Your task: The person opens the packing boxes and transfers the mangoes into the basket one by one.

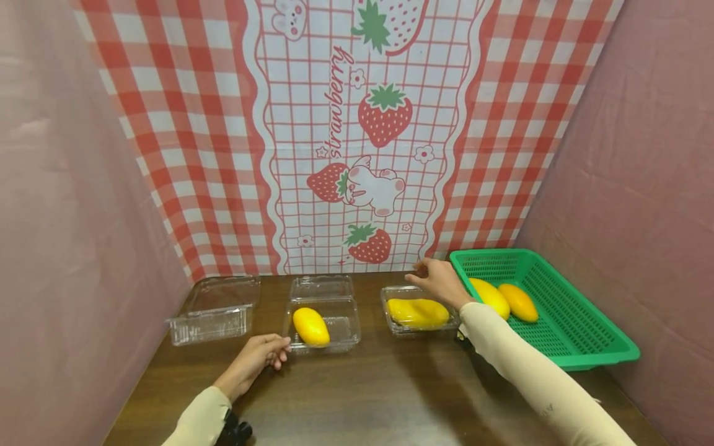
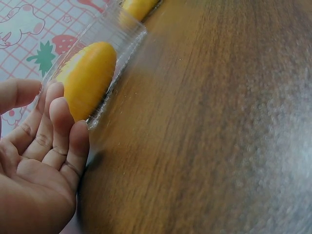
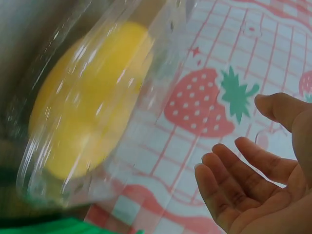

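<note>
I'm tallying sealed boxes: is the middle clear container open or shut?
Open: its lid is folded back behind the base, leaving the mango uncovered.

Head view: worn above the worktop (image 1: 357, 396), looking forward and down, the widest and farthest, reaching the strawberry-print cloth (image 1: 385, 124) behind. Left wrist view: low, close and tilted, facing across the worktop past the fruit (image 2: 92, 73) in the middle clear box (image 2: 130, 36); the head view shares both. Right wrist view: slanted and very near the right-hand clear box (image 3: 105, 192), facing the cloth, with the green basket (image 3: 53, 227) cut by its bottom edge. All three views share the cloth.
</note>
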A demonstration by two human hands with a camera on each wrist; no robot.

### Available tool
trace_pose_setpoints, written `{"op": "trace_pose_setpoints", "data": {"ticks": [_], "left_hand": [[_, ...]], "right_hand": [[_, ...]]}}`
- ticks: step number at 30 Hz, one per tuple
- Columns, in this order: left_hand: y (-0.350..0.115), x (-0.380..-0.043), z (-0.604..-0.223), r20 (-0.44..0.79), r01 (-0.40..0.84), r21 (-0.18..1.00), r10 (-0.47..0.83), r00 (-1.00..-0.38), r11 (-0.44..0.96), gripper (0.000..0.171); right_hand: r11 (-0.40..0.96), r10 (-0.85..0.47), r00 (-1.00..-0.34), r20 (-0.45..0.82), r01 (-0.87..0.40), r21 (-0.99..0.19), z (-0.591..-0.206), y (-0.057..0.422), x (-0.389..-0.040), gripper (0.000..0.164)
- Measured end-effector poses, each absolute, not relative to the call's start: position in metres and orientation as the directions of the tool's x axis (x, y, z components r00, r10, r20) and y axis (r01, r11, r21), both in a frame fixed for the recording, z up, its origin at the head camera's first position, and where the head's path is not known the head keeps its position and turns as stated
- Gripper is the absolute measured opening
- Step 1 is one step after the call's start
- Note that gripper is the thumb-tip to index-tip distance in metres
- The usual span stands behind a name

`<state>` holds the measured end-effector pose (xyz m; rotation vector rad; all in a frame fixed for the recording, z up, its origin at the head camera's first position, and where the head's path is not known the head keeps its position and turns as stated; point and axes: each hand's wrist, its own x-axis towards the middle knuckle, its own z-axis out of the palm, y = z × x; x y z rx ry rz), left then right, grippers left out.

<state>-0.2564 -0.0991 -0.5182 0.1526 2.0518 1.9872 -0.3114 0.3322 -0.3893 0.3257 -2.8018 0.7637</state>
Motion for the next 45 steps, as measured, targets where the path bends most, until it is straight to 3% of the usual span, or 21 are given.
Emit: {"op": "trace_pose_setpoints", "data": {"ticks": [14,45], "left_hand": [[-0.097,-0.253,-0.515,-0.117,-0.113,0.993,0.286,-0.951,0.033,0.03],[-0.098,-0.253,-0.515,-0.11,-0.106,0.994,0.279,-0.954,0.032,0.03]], "right_hand": [[0.798,-0.258,-0.922,0.288,-0.372,-0.475,-0.397,0.281,-0.309,0.038],[0.756,-0.441,-0.87,0.22,-0.493,-0.432,-0.44,0.173,-0.292,0.046]]}}
